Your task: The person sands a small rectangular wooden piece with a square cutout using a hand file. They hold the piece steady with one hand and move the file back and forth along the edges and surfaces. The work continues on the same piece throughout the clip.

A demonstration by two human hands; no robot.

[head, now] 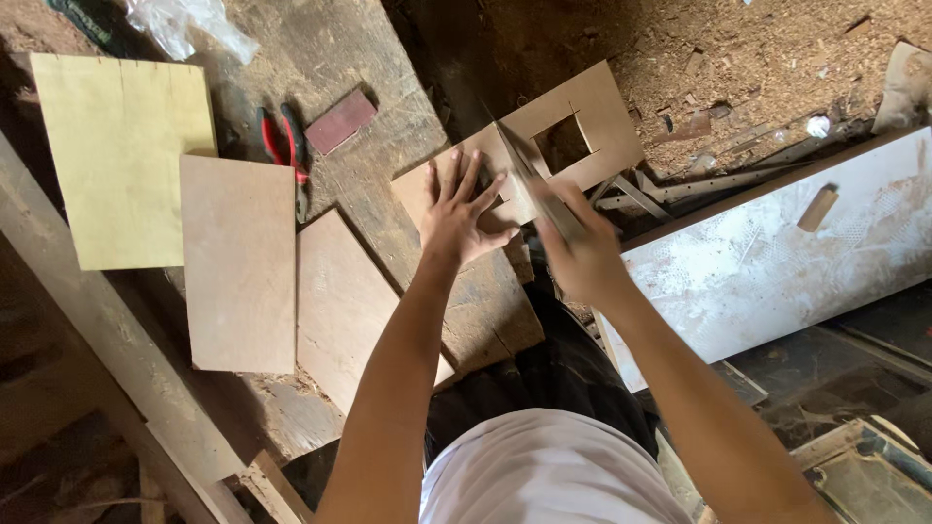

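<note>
L hand (pixel 458 215) flat on cutout board (pixel 563 136); R hand (pixel 580 257) grips blurred tool (pixel 540 194).

pliers (pixel 286 155) sit just left of the sanding block (pixel 341 121), 3 boards (pixel 240 262) below, cutout panel (pixel 544 146) off right

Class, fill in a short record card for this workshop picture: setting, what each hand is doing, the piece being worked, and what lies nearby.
Setting: wooden workbench dusted with sawdust
Left hand: pressed flat, fingers spread, on the board with a square hole
Right hand: gripping a blurred narrow tool at the cutout's edge; its kind is unclear
Nearby: red-handled pliers, a small reddish block, three plain boards
</note>
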